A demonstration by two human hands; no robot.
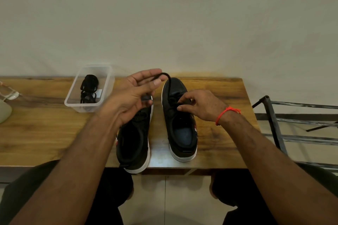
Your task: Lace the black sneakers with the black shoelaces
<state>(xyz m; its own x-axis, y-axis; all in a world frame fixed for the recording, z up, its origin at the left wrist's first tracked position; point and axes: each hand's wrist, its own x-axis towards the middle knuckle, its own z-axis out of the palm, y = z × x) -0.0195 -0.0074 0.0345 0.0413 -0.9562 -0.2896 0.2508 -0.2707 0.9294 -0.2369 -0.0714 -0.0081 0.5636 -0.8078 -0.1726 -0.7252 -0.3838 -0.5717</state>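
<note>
Black sneakers: two are stood side by side at the centre of the frame on a wooden bench, toes toward the wall, heels at the near edge. The right sneaker shows a black upper, a white sole and a dark blue insole; the left sneaker is partly covered by a forearm, and its heel slightly overhangs the bench edge.

Black shoelace: one strand is seen arching from the eyelet area of the right sneaker up to the left hand, where it is pinched between thumb and forefinger, palm turned toward the camera. The right hand is curled over the lacing area of the right sneaker, fingertips closed on the lace there. A red thread band is worn on the right wrist.

Clear plastic container: set on the bench left of centre, just beside the left hand; a bundled spare black shoelace is held inside.

Surface: warm brown wood grain with darker streaks, glossy near the front edge. A pale rounded object is cut off at the far left edge of the frame.

Room: a plain off-white wall fills the upper half. A dark metal rack is stood at the right. Pale floor tiles are visible at the bottom, between dark-clothed knees.
</note>
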